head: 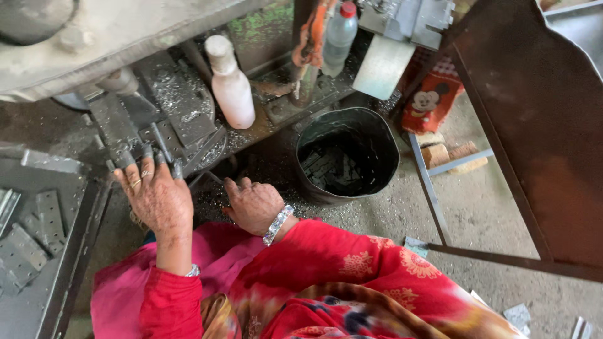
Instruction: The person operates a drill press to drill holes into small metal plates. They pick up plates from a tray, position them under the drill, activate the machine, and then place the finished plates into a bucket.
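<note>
While the left hand [156,196] spreads its fingers on the press bed [164,129], the right hand [253,204] — fingers curled together, empty — rests beside the black bucket [347,154].

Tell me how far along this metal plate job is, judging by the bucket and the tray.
Done: the black bucket holds a shallow layer of dark metal pieces, well below its rim. In hand: the left hand rests spread on the machine bed with its fingers at the tooling, and the right hand is curled low beside it. Left: several punched plates lie in the grey tray.
</note>
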